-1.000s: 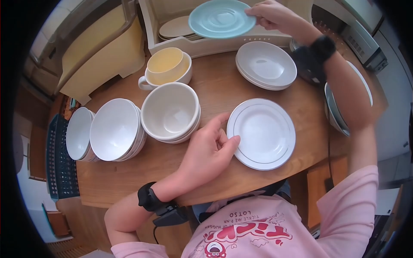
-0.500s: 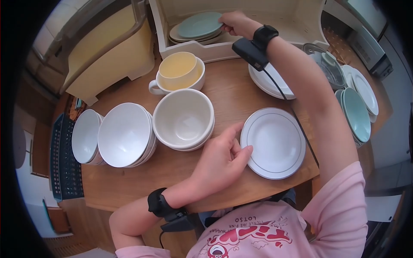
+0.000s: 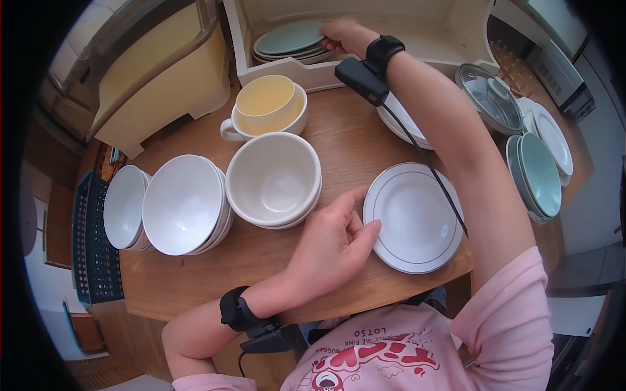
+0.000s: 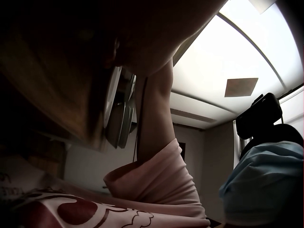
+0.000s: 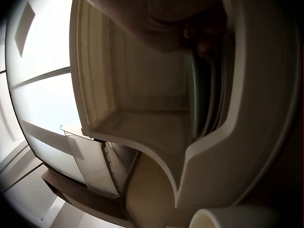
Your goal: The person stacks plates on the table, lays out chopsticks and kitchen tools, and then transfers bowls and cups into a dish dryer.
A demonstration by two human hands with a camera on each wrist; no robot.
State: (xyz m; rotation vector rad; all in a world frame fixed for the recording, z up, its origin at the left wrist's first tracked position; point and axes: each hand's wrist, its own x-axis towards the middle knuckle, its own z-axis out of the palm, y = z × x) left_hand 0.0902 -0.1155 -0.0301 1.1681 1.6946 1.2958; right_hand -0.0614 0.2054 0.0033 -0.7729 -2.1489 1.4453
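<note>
Right hand [image 3: 349, 37], upper centre of frame: fingers closed in a pinch on the right edge of the green plate [image 3: 290, 37], which sits atop the stacked plates [image 3: 303, 59] in the cream bin [image 3: 430, 29]. Left hand [image 3: 331, 246]: thumb and index pinch the rim of the white plate [image 3: 414, 225], right of centre; grip force, can't tell. Risks: off-centre release could let green plate slide or knock the bin wall; cable [image 3: 427, 159] crosses over white plate, could snag its rim if right arm pulls back low.
</note>
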